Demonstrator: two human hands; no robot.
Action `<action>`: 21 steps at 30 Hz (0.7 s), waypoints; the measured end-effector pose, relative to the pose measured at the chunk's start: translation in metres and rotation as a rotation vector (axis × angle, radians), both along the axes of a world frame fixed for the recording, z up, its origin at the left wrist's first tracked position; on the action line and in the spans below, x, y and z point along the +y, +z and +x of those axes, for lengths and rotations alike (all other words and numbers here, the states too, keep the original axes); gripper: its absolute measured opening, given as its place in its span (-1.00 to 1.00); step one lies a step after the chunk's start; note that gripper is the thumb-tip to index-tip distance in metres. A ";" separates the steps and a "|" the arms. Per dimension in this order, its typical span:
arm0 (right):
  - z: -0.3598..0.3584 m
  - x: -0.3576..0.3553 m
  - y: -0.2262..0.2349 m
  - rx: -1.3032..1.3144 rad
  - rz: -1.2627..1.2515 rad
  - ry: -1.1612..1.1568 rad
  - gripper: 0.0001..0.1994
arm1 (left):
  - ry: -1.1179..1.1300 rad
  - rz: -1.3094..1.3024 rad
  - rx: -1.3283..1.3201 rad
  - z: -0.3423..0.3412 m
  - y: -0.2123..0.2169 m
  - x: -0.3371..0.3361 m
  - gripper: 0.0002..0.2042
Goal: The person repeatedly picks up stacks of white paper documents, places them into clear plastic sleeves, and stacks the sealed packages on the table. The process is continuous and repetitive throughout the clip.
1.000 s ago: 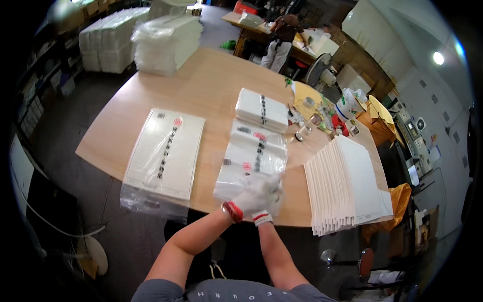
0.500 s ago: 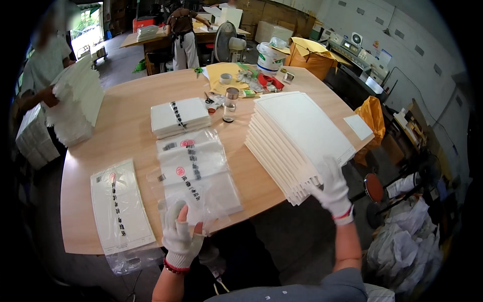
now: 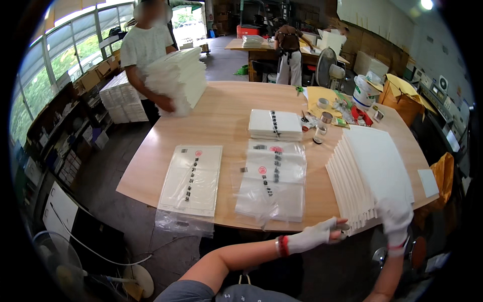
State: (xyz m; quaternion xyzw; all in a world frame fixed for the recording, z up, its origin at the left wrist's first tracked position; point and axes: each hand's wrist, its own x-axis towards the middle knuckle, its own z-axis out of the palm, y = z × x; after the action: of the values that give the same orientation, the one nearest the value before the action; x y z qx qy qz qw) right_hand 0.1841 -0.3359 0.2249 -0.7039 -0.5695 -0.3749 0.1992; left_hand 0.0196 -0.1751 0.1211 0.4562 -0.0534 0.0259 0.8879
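Observation:
A tall stack of white paper sheets (image 3: 381, 161), in offset layers, stands at the right of the table. My right hand (image 3: 395, 217), in a white glove, is at the stack's near corner; motion blurs its fingers. My left hand (image 3: 317, 236), gloved with bare fingertips, reaches right beside the table's front edge. Its fingers are apart with nothing seen in them. Clear plastic bags (image 3: 274, 189) with dark print and red marks lie mid-table. Left of them is a filled clear bag (image 3: 192, 178) of white sheets, its plastic end hanging over the edge. Farther back sits a packed paper bundle (image 3: 275, 125).
A co-worker (image 3: 151, 55) holds a thick paper stack (image 3: 183, 78) at the table's far left corner. Scissors (image 3: 304, 119), a clear jar (image 3: 320, 132), tape rolls (image 3: 322, 103) and a white bucket (image 3: 365, 92) crowd the back right. A fan (image 3: 58, 256) stands at lower left.
The view has swung left. My left hand has left the plastic bags and moved right toward the paper stack. My right hand stays at the stack's near corner.

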 end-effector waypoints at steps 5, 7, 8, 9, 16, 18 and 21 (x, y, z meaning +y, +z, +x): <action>-0.086 -0.001 0.034 0.535 -0.573 0.525 -0.78 | -0.052 -0.194 0.416 0.002 -0.004 0.000 -0.53; -0.069 -0.023 0.021 0.717 -0.333 0.313 -0.84 | -0.018 0.036 0.468 -0.032 0.006 0.012 -0.44; -0.057 -0.038 0.006 0.884 -0.202 0.169 -0.83 | -0.014 0.159 0.491 -0.046 0.012 0.019 -0.41; -0.036 -0.063 -0.026 1.193 -0.043 0.067 -0.81 | -0.005 0.446 0.461 -0.058 0.038 0.025 -0.38; -0.152 0.010 -0.136 1.752 0.619 0.298 -0.60 | 0.683 1.456 -0.161 -0.089 -0.019 -0.036 -0.06; -0.176 0.035 -0.151 1.686 0.607 0.344 -0.52 | 0.663 1.495 -0.095 -0.098 -0.044 -0.050 -0.21; -0.156 0.037 -0.164 1.503 0.478 0.248 -0.51 | 0.560 1.439 -0.141 -0.101 -0.026 0.002 -0.39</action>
State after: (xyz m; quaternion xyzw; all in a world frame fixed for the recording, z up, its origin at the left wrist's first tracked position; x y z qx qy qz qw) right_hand 0.0282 -0.2993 0.0604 -0.6378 -0.2613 0.1128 0.7156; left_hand -0.0810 -0.1727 0.0947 0.9145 0.0037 0.2373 0.3277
